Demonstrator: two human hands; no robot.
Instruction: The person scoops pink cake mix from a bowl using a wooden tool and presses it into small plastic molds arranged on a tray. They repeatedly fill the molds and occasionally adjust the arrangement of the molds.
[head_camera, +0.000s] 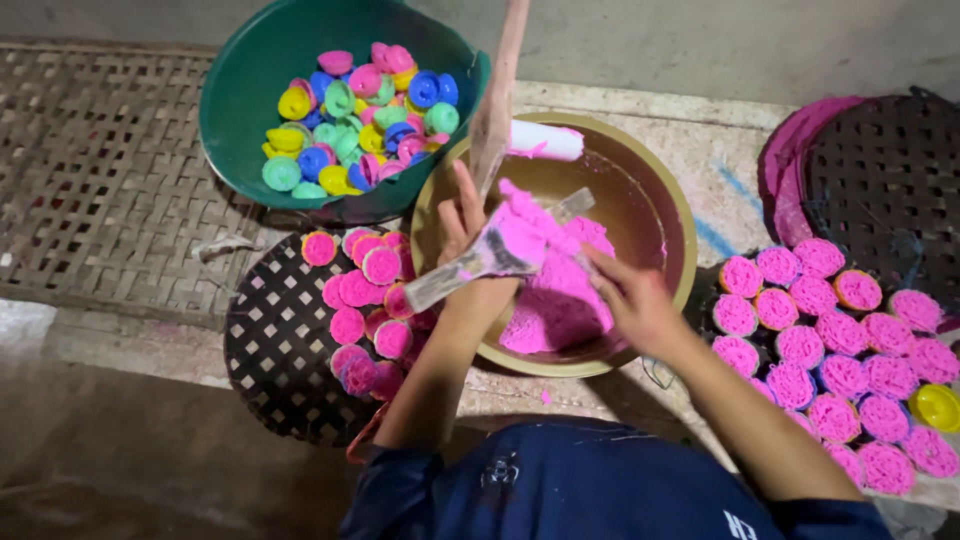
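Note:
My left hand (462, 228) reaches over the near rim of a tan bowl (668, 215) and grips a flat metal scraper (450, 275) smeared with pink paste; two fingers stick up. A mound of pink paste (560, 300) lies in the bowl. My right hand (632, 300) comes in from the right, its fingers stretched out onto the paste just beside the scraper's loaded end and holding nothing that shows. A pink-stained stick (497, 95) stands up from the bowl behind my left hand. A white cylinder (548, 140) rests on the far rim.
A green basin (240, 95) at the back holds several small coloured caps. Left of the bowl, a black lattice tray (275, 340) carries pink-filled discs. To the right lie several pink discs (820, 350) and one yellow cap (938, 405). A pink-stained lattice tray (885, 175) sits far right, a woven mat (100, 160) far left.

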